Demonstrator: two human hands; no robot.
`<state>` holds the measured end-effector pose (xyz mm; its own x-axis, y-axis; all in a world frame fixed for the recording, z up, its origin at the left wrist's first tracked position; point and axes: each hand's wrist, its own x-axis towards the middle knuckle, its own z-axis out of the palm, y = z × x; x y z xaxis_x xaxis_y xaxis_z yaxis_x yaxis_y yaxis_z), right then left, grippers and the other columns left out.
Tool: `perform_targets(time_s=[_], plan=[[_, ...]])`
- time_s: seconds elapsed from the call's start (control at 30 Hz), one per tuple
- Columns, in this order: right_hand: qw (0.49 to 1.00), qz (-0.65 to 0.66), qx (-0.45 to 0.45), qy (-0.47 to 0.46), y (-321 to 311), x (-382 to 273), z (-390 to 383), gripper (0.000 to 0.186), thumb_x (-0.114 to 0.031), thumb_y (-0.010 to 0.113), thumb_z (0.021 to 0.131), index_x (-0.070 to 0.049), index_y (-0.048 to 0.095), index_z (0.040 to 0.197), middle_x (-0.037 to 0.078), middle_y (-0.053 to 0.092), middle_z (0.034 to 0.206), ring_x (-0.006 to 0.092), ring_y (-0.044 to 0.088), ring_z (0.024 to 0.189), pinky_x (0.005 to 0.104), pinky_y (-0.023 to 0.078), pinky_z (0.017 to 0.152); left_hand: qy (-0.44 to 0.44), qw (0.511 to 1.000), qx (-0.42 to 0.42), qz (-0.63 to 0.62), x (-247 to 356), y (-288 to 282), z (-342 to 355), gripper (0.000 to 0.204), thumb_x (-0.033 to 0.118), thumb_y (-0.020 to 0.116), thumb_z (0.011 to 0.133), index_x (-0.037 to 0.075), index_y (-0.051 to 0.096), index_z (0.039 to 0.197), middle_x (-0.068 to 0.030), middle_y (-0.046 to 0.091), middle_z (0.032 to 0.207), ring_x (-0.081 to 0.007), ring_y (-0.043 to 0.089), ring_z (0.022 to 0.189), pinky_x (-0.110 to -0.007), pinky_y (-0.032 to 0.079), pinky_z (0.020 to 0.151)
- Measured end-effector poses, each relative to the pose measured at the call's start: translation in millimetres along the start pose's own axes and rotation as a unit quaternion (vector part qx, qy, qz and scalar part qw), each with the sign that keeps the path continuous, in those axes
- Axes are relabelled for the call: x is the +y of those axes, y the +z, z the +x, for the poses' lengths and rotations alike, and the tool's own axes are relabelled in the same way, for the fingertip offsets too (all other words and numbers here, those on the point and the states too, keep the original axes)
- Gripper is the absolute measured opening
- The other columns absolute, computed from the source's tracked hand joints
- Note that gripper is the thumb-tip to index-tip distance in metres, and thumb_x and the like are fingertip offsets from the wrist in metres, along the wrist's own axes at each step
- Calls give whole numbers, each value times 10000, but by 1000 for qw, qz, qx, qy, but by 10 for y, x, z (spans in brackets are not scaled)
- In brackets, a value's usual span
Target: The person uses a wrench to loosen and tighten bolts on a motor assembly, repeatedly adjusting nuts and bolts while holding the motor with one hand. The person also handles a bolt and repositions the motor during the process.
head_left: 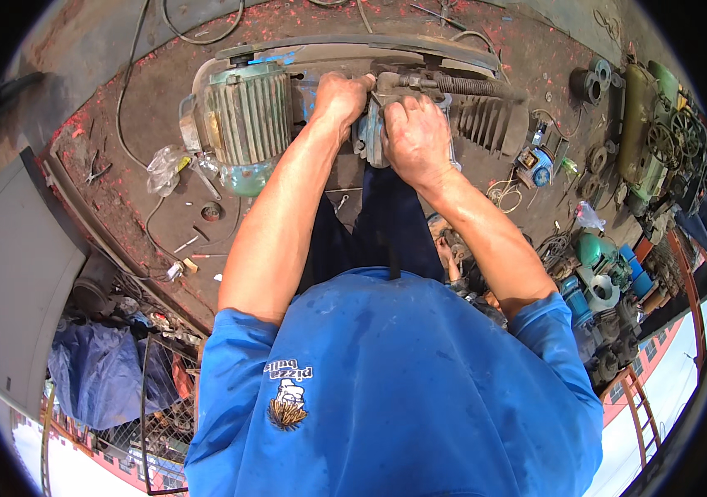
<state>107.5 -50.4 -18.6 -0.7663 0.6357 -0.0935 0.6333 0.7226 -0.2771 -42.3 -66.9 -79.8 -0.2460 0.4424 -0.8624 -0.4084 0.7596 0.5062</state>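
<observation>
An air compressor with a green ribbed electric motor (pixel 250 116) on its left and a dark finned pump (pixel 486 116) on its right lies on the ground before me. My left hand (pixel 341 101) is closed in a fist beside the pump's inner end, thumb toward the middle. What it grips is hidden. My right hand (pixel 418 139) has its fingers curled down over the blue-grey pump body (pixel 370 139), close to my left hand. Whatever lies under those fingers cannot be made out. A ribbed metal pipe (pixel 469 86) runs right from above my right hand. Behind both units stretches a long belt guard (pixel 353 43).
Left of the motor lie a clear plastic bag (pixel 167 170), pliers (pixel 98 168) and a screwdriver (pixel 188 242). A small blue motor (pixel 535 168) sits to the right. Further right stand a greenish tank (pixel 639 124) and piled machine parts. Cables trail over the ground.
</observation>
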Motion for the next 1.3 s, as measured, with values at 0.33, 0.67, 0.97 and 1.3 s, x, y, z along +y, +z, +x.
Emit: perform_targets(time_s=[0.33, 0.67, 0.97, 1.3], plan=[[783, 511, 15, 354, -88, -727, -130, 252, -17, 687, 884, 15, 582, 1111, 136, 689, 1008, 228, 687, 752, 360, 554, 679, 224, 966, -28, 130, -8, -466, -898, 374, 305, 629, 1011, -53, 696, 1096, -198, 664, 960, -293, 651, 920, -377, 509, 831], [348, 787, 57, 507, -158, -766, -358, 160, -90, 576, 965, 32, 626, 1055, 70, 646, 828, 133, 602, 691, 274, 471, 581, 508, 726, -14, 463, -387, -385, -1188, 397, 80, 716, 768, 34, 649, 1157, -119, 612, 1086, -315, 635, 969, -437, 549, 828], [554, 675, 73, 482, -59, -793, -493, 323, -86, 637, 945, 42, 619, 1240, 109, 699, 1043, 107, 641, 814, 254, 509, 633, 465, 830, 29, 306, -388, -382, -985, 149, 74, 770, 841, 39, 727, 978, -134, 620, 876, -330, 662, 740, -426, 547, 666], [747, 534, 30, 396, -37, -628, -731, 207, -75, 647, 945, 15, 629, 1130, 109, 719, 951, 148, 690, 836, 314, 563, 765, 545, 793, 41, 270, -383, -140, -817, 191, 51, 813, 791, 65, 740, 968, -98, 683, 872, -276, 680, 754, -369, 550, 641]])
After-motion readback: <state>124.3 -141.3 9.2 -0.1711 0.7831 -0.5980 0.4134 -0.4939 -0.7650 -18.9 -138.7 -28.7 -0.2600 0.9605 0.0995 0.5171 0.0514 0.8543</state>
